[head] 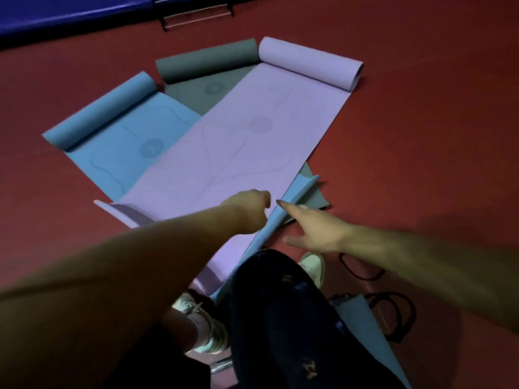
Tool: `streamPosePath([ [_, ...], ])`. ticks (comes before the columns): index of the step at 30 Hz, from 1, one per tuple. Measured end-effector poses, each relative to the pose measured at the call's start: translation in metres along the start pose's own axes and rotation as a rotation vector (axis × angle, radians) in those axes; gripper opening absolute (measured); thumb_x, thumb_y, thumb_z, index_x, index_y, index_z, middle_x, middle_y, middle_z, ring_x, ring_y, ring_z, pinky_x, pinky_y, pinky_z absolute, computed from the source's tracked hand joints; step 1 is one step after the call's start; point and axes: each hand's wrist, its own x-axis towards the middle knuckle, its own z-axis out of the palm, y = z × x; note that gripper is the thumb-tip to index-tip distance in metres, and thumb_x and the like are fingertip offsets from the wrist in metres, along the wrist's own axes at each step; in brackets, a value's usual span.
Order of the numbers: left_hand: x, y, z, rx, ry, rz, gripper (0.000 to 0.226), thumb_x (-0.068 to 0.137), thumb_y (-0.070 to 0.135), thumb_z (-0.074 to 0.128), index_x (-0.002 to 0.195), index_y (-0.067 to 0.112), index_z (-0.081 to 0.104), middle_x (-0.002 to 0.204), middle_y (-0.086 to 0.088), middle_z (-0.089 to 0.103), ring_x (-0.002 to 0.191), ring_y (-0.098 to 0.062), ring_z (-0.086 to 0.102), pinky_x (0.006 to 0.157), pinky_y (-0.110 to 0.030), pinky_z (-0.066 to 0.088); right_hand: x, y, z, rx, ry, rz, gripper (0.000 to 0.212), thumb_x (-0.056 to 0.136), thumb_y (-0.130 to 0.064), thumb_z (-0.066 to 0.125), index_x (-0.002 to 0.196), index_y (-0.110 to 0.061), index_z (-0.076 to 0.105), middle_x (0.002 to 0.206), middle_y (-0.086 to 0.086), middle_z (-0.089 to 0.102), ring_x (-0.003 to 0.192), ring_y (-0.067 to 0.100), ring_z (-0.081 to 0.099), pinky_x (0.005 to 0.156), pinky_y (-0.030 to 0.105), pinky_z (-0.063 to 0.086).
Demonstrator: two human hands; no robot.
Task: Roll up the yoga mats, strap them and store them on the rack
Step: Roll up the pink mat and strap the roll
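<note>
- Lilac yoga mat (252, 141) – smooth, matte foam lying on top of the others, its far end curled into a loose roll. Faint curved lines and a round emblem are pressed into it; no lettering can be read.
- Blue yoga mat (120, 141) – same matte foam, to the left and partly under the lilac one, far end rolled; one thin edge stands lifted on the right of the lilac mat.
- Grey yoga mat (207, 66) – lowest of the three, between the others, far end also rolled.
- Left hand (247, 204) – fingers curled over the lilac mat near its right edge; whether it grips the mat cannot be told.
- Right hand (314, 228) – fingers straight and spread, holding nothing, index fingertip at the blue mat's lifted edge.
- Floor (421, 136) – dull red and even, under all the mats.
- Black straps (400, 313) – looped on the floor to the right.
- Blue padding (70, 15) – glossy, along the far side, with a black metal frame (196, 16) beside it.
</note>
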Motion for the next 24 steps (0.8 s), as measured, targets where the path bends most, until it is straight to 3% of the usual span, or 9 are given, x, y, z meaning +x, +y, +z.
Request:
streamPosePath([
  [3, -0.013, -0.103, -0.026, 0.093, 0.025, -0.07, 0.043, 0.09, 0.003, 0.045, 0.13, 0.017, 0.054, 0.137, -0.007, 0.052, 0.123, -0.028, 0.051, 0.095, -0.032, 0.043, 0.037, -0.045, -0.006, -0.048, -0.078, -0.014, 0.083, 0.09, -0.049, 0.061, 0.156, -0.026, 0.016, 0.154, 0.008, 0.038, 0.137, 0.025, 0.041, 0.111, 0.037, 0.036],
  [6, -0.032, -0.199, -0.027, 0.123, 0.055, -0.126, 0.037, 0.09, 0.004, 0.046, 0.121, 0.019, 0.059, 0.125, -0.002, 0.058, 0.112, -0.023, 0.054, 0.083, -0.028, 0.04, 0.08, -0.092, -0.004, -0.114, -0.149, -0.058, 0.07, 0.093, -0.047, 0.058, 0.151, -0.02, 0.03, 0.146, 0.007, 0.047, 0.129, 0.024, 0.048, 0.103, 0.029, 0.037],
  [12, -0.051, -0.323, 0.049, 0.057, 0.122, -0.069, 0.018, 0.086, 0.016, 0.068, 0.103, 0.018, 0.065, 0.111, -0.002, 0.061, 0.101, -0.028, 0.06, 0.076, -0.033, 0.046, 0.149, -0.143, 0.075, -0.108, -0.245, -0.113, 0.051, 0.087, -0.045, 0.062, 0.132, -0.023, 0.05, 0.128, 0.001, 0.059, 0.116, 0.023, 0.055, 0.098, 0.032, 0.044],
  [17, -0.025, -0.389, 0.136, 0.048, 0.209, -0.012, 0.039, 0.069, 0.021, 0.086, 0.101, 0.019, 0.064, 0.103, -0.004, 0.061, 0.091, -0.033, 0.062, 0.068, -0.038, 0.054, 0.188, -0.156, 0.18, 0.066, -0.227, -0.044, 0.028, 0.082, -0.037, 0.066, 0.106, -0.028, 0.057, 0.102, -0.005, 0.068, 0.1, 0.019, 0.062, 0.082, 0.028, 0.048],
  [21, 0.008, -0.442, 0.186, 0.123, 0.241, -0.051, 0.061, 0.062, 0.023, 0.089, 0.115, 0.016, 0.06, 0.117, -0.01, 0.057, 0.101, -0.034, 0.053, 0.073, -0.044, 0.054, 0.225, -0.165, 0.25, 0.243, -0.219, 0.036, 0.022, 0.082, -0.03, 0.065, 0.101, -0.027, 0.055, 0.099, -0.004, 0.07, 0.092, 0.015, 0.065, 0.078, 0.028, 0.049],
  [24, 0.03, -0.475, 0.218, 0.089, 0.275, 0.021, 0.064, 0.062, 0.019, 0.089, 0.12, 0.015, 0.062, 0.124, -0.011, 0.054, 0.111, -0.034, 0.048, 0.08, -0.044, 0.052, 0.251, -0.165, 0.291, 0.365, -0.223, 0.081, 0.019, 0.078, -0.032, 0.062, 0.093, -0.029, 0.05, 0.093, -0.005, 0.069, 0.087, 0.014, 0.064, 0.077, 0.031, 0.05],
])
